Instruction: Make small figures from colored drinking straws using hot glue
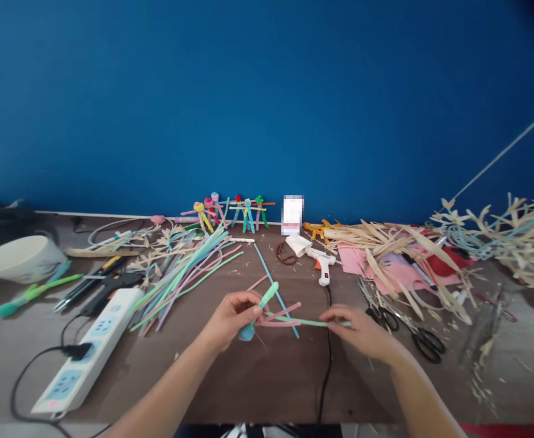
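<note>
Left hand (229,317) and right hand (360,331) pinched shut on pastel craft stems (289,322) at lower centre of the frame; an uneven pull could slip them free.

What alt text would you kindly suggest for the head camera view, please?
Two bare hands hold colored craft stems over a brown table: the left hand grips a green stem beside a blue tuft, the right hand pinches a thin green strip. Nearby lie a hot glue gun, black-handled scissors, a white power strip and bundles of pale dried strips.
</note>
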Demonstrator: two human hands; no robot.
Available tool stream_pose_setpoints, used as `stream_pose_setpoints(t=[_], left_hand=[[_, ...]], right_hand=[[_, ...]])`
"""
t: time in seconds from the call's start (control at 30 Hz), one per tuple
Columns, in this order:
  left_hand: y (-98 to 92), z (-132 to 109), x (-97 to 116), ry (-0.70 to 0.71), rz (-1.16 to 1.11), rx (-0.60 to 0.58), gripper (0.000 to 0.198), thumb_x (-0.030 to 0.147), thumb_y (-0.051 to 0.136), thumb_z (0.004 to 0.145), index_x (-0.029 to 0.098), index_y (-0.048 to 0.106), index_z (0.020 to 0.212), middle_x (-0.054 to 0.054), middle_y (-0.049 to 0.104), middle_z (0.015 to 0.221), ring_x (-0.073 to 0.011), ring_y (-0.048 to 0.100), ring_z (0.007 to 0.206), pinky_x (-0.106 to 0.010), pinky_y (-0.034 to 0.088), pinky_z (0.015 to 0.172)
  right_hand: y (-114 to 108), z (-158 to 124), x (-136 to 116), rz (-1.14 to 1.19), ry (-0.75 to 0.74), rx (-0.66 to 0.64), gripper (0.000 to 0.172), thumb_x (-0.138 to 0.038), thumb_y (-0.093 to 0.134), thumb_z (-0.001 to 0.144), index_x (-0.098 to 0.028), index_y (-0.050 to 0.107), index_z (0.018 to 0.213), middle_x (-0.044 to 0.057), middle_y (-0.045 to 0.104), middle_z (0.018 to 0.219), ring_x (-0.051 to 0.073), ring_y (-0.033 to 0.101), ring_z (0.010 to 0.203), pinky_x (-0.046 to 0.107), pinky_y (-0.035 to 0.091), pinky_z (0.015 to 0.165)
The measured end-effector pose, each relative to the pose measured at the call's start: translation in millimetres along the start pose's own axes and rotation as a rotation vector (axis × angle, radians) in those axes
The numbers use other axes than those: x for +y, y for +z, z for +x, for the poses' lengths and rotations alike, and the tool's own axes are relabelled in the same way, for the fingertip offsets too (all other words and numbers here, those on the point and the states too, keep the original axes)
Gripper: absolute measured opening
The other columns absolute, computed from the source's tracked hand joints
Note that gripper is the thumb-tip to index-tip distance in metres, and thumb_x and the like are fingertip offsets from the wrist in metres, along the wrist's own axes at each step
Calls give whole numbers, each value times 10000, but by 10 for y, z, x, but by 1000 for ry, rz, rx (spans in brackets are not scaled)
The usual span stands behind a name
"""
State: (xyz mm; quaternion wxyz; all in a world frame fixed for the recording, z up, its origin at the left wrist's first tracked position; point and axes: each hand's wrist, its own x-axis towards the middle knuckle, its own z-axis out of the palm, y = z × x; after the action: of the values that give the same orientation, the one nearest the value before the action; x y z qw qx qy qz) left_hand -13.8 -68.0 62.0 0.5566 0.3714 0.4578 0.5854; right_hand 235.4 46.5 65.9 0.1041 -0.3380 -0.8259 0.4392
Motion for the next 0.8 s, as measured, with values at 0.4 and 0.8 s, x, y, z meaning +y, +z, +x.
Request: stream_pose_setpoints(t=[0.4,0.8], left_hand=[[175,45,60,-51,129,-21,159,289,644,646,133,634,675,-13,587,619,-98,528,576,-199,405,541],[65,68,37,-263,11,127,293,378,615,652,122,595,794,17,535,523,-27,334,312,-133,179,248]], right_hand=[[618,551,-557,607,-1,-362,227,-342,581,702,-144,597,810,-9,579,699,97,514,576,233,402,570],[510,415,-187,617,93,70,222,-216,522,674,-171,545,890,-45,506,599,40,397,391,167,294,379]])
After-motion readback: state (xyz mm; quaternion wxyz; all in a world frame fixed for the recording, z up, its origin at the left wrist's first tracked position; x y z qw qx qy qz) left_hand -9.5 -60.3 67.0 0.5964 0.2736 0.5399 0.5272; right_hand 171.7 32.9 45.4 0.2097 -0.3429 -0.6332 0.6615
